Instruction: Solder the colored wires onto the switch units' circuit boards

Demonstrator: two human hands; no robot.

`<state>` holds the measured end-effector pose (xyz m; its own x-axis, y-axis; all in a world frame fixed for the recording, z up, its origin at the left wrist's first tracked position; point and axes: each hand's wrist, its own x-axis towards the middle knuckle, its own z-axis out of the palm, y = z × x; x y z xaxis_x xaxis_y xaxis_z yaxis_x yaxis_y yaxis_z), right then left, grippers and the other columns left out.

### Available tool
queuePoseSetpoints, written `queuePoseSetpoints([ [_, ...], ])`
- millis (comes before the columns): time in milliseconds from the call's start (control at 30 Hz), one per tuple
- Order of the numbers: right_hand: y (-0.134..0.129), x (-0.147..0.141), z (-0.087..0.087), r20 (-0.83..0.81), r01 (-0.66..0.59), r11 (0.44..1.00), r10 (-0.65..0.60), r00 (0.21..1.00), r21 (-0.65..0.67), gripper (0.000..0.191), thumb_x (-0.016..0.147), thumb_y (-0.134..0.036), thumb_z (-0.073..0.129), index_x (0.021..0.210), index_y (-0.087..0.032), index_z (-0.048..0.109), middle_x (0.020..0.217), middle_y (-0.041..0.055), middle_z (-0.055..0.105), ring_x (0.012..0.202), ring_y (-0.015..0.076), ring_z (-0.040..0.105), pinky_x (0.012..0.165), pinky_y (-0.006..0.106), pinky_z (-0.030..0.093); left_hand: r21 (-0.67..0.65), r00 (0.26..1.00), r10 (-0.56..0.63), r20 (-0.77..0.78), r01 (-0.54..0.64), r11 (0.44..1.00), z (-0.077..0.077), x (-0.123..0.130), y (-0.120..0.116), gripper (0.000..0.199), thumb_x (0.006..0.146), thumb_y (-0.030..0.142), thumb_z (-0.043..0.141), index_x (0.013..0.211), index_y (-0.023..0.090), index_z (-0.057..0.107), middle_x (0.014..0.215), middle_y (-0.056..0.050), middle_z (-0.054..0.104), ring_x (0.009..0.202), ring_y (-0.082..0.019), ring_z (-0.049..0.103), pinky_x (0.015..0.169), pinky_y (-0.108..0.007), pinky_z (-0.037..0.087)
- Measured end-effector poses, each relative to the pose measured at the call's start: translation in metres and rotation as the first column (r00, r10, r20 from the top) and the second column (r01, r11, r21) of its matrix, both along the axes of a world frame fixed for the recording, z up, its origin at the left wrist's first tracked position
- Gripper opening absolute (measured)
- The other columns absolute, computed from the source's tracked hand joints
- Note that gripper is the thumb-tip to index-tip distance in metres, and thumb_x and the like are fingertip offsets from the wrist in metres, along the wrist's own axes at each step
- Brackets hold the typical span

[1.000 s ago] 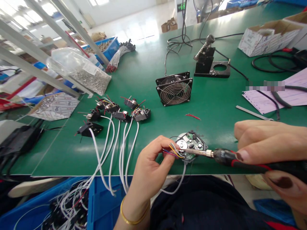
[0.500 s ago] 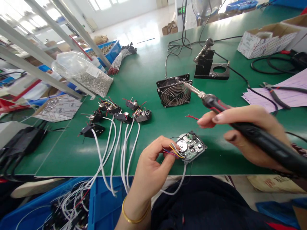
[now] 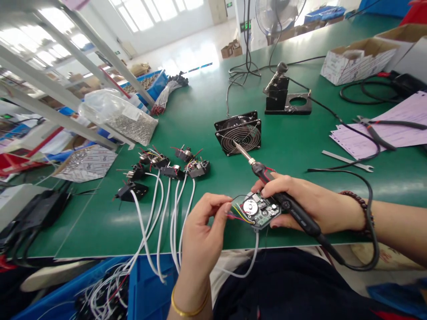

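I'm seeing the right hand (image 3: 308, 202) lowering the soldering iron (image 3: 283, 200) from above the fan to beside the board, its grip clamping the handle. The iron's long axis is running from lower right to upper left, with the tip pointing toward the fan. The left hand (image 3: 203, 235) is pinching its grip together on the coloured wires (image 3: 236, 216) at the left edge of the circuit board (image 3: 258, 211), which is sitting at lower centre above the table (image 3: 93, 226). Beyond, a blue crate (image 3: 150, 284) is holding white cables, wired connectors (image 3: 173, 171) are lying at centre left, and the fan (image 3: 238, 132) is standing upper centre.
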<state>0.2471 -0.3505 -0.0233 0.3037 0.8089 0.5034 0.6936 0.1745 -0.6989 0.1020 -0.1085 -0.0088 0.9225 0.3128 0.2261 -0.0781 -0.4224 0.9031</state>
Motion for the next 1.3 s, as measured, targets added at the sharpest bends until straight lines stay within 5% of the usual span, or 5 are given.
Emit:
queuePoseSetpoints([
  [200,0.001,-0.001,0.000,0.033,0.010,1.000,-0.011,0.999,0.013,0.043,0.109,-0.043,0.078,0.143,-0.026,0.057,0.133,0.0127,0.077,0.123,0.0257,0.078,0.104,0.038,0.065,0.260,0.994,-0.007,-0.105,0.035,0.965,0.000,0.012,0.009,0.018,0.101,0.021,0.074,0.103,0.027,0.091,0.088,-0.003,0.074,0.085,-0.021,0.071,0.082,-0.032,0.056],
  [500,0.000,-0.001,0.000,0.055,0.032,0.999,-0.032,0.998,0.007,0.042,0.109,-0.042,0.079,0.143,-0.027,0.059,0.129,0.0095,0.079,0.116,0.0236,0.079,0.107,0.036,0.063,-0.195,0.982,-0.172,0.081,0.185,0.963,0.005,0.046,-0.011,0.005,0.098,0.025,0.083,0.093,0.025,0.084,0.093,-0.003,0.081,0.086,-0.020,0.071,0.078,-0.031,0.053],
  [700,0.002,0.002,0.001,0.065,0.015,1.000,-0.015,0.998,0.013,0.041,0.110,-0.043,0.077,0.142,-0.025,0.059,0.128,0.0107,0.079,0.117,0.0251,0.077,0.106,0.037,0.062,0.183,0.951,-0.303,0.058,0.288,0.940,0.015,0.049,0.007,0.017,0.101,0.017,0.077,0.094,0.026,0.090,0.092,-0.003,0.084,0.085,-0.019,0.070,0.083,-0.033,0.050],
  [967,0.001,0.002,0.005,0.034,-0.026,1.000,0.026,0.999,0.007,0.042,0.108,-0.039,0.080,0.142,-0.025,0.060,0.130,0.0111,0.079,0.116,0.0255,0.076,0.108,0.038,0.060,-0.631,0.848,-0.456,-0.270,0.202,0.749,0.020,0.047,0.008,0.034,0.080,0.048,0.103,0.087,0.019,0.086,0.079,0.000,0.076,0.071,-0.012,0.063,0.068,-0.023,0.049],
  [1300,0.003,0.003,0.006,0.072,-0.014,1.000,0.015,0.997,-0.012,0.037,0.112,-0.044,0.074,0.139,-0.025,0.058,0.128,0.0113,0.079,0.113,0.0254,0.075,0.099,0.037,0.061,-0.482,0.835,-0.421,-0.354,0.223,0.848,0.043,0.043,0.015,0.038,0.088,0.053,0.096,0.093,0.017,0.086,0.089,-0.008,0.082,0.082,-0.020,0.072,0.079,-0.031,0.060],
])
